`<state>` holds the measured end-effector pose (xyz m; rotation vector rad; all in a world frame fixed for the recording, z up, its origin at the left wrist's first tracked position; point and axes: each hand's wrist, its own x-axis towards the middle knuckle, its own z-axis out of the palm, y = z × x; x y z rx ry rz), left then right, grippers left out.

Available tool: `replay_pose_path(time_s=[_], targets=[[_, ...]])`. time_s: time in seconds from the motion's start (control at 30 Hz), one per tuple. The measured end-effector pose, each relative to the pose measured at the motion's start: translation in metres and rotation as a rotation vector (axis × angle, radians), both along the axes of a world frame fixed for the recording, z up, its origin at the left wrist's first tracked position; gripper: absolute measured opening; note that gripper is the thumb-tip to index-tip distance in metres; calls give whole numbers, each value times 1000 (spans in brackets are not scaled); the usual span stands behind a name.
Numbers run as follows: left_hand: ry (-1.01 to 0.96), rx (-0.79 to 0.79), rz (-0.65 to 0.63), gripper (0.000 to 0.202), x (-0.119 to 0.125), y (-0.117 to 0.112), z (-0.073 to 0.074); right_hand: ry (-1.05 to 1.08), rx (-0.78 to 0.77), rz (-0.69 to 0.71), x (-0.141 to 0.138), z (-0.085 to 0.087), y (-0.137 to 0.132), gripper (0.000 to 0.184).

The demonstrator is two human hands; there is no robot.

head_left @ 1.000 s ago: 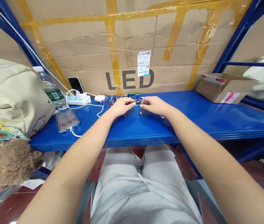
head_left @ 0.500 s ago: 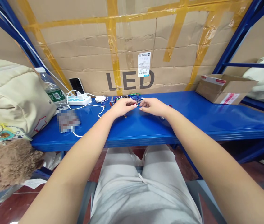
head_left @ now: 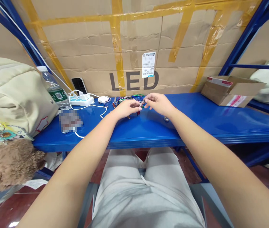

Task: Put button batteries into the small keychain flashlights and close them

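My left hand (head_left: 128,108) is over the blue table (head_left: 115,136), its thumb and fingers pinched together. A small red piece (head_left: 138,113) shows just below those fingertips; whether it hangs from them I cannot tell. Close by on the right, my right hand (head_left: 160,104) has thumb and index finger pinched near the left fingertips. What lies between the fingers is too small to make out. Behind the hands is a pile of small shiny coloured metal pieces (head_left: 123,99), partly hidden by the left hand. A small silvery piece (head_left: 166,119) lies by my right wrist.
At the left are a cream bag (head_left: 18,91) with a brown fluffy charm (head_left: 13,163), a water bottle (head_left: 58,95), a white power strip (head_left: 82,100) with cables and a phone (head_left: 79,85). An open cardboard box (head_left: 231,90) stands right. A large carton (head_left: 89,47) closes off the back.
My right hand has lifted slightly, its fingers now curled toward the left fingertips. The red piece now shows lower, beneath the left fingers. The left hand has barely moved.
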<state>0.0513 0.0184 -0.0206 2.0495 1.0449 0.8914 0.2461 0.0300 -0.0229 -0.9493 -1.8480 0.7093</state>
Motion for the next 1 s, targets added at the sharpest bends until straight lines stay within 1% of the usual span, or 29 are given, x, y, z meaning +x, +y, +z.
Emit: replay_pose_path(time_s=[0.1, 0.2, 0.3, 0.4, 0.57, 0.7, 0.83, 1.0], targets=[[-71, -81, -12, 29, 1, 2, -3, -21, 60, 11, -3, -3, 1, 9], [-103, -113, -45, 24, 2, 2, -4, -47, 137, 38, -5, -8, 2, 14], [-77, -93, -65, 20, 2, 2, -4, -40, 129, 63, -7, -10, 3, 17], [-59, -77, -77, 20, 1, 5, -5, -55, 117, 51, -9, -10, 4, 17], [-17, -42, -77, 22, -4, 12, -11, -105, 120, 38, -11, -7, 2, 13], [-15, -27, -63, 22, -3, 11, -11, -167, 142, 18, -12, -4, -1, 14], [-24, -48, -64, 22, -2, 9, -10, -221, 180, -10, -11, 1, -5, 13], [-16, -8, -88, 24, -4, 14, -14, -239, 180, -14, -11, 3, -7, 14]])
